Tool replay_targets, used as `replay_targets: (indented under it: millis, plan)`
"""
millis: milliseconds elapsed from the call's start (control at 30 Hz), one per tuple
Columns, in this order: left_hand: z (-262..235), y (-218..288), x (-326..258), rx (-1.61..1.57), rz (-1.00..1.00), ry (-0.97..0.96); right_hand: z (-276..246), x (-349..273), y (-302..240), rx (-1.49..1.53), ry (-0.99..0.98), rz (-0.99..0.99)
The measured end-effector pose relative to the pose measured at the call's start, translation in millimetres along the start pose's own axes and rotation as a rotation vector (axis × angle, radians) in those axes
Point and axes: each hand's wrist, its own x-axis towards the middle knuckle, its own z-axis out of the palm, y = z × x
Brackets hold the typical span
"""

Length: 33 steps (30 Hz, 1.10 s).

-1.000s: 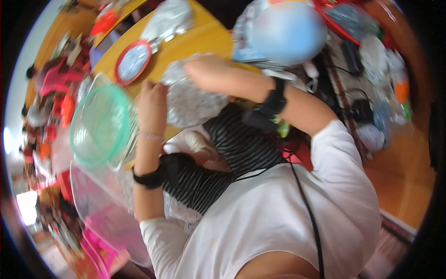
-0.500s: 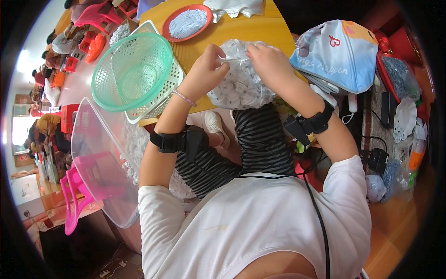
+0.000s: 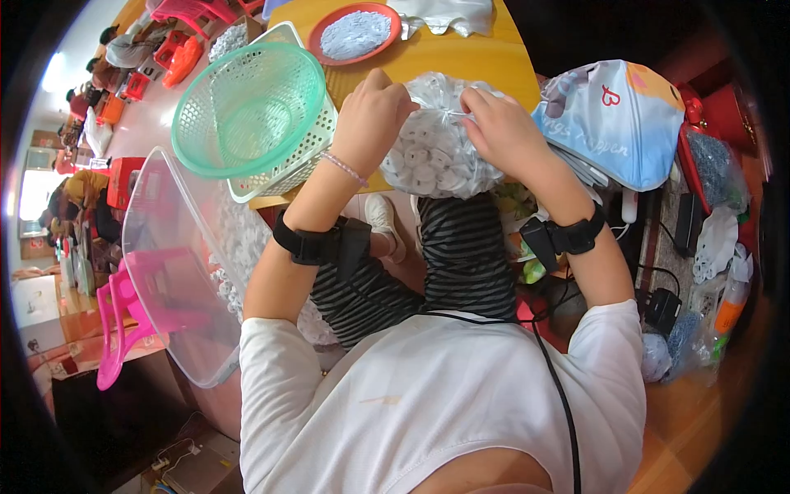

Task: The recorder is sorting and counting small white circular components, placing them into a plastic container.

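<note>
A clear plastic bag (image 3: 440, 156) full of small white pieces sits at the near edge of the yellow table, just beyond my knees. Its top is gathered into a tight, twisted neck. My left hand (image 3: 372, 117) is closed at the left of this neck, with fingertips pinched on a thin strand of it. From the other side my right hand (image 3: 504, 130) pinches the neck's right strand between thumb and fingers. Whether the strands are the bag's own plastic or a separate tie, I cannot tell.
A green plastic basket (image 3: 311, 132) rests in a white one (image 3: 239, 194) at the left. Behind stands a red plate (image 3: 319, 56) of pale small pieces. A blue-white printed cloth (image 3: 613, 123) lies right. A clear tub (image 3: 156, 305) stands lower left. A black cable (image 3: 559, 395) crosses my shirt.
The view has shifted a little, so the table and bag appear farther right. My hands stay at the bag's neck; the left hand's fingers have closed more, and the hands have drawn slightly apart.
</note>
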Motion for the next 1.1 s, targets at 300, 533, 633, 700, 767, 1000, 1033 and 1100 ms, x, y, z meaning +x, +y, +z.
replay_targets:
  millis: [300,533,633,700,767,1000,1033,1100]
  plan:
    - [-6,3,3,-0.113,-0.143,-0.245,-9,1,-3,-0.274,0.02,-0.092]
    - [-4,10,0,-0.286,-0.16,-0.267,-10,4,-15,-0.505,0.124,-0.145]
    - [-7,9,-4,-0.15,-0.089,-0.294,-11,5,-20,-0.537,0.084,-0.109]
    - [-7,5,-7,-0.081,0.003,-0.271,-13,6,-24,-0.5,0.026,-0.058]
    - [-6,2,-7,0.027,0.124,-0.177,-12,6,-25,-0.417,-0.016,-0.015]
    - [-20,8,5,-0.132,-0.171,-0.466,-19,14,-14,0.529,-0.253,0.565]
    - [-20,3,6,-0.426,-0.239,-0.558,-16,13,-10,0.526,-0.251,0.561]
    - [-22,4,8,-0.725,-0.302,-0.646,-4,7,-1,0.809,-0.257,0.637]
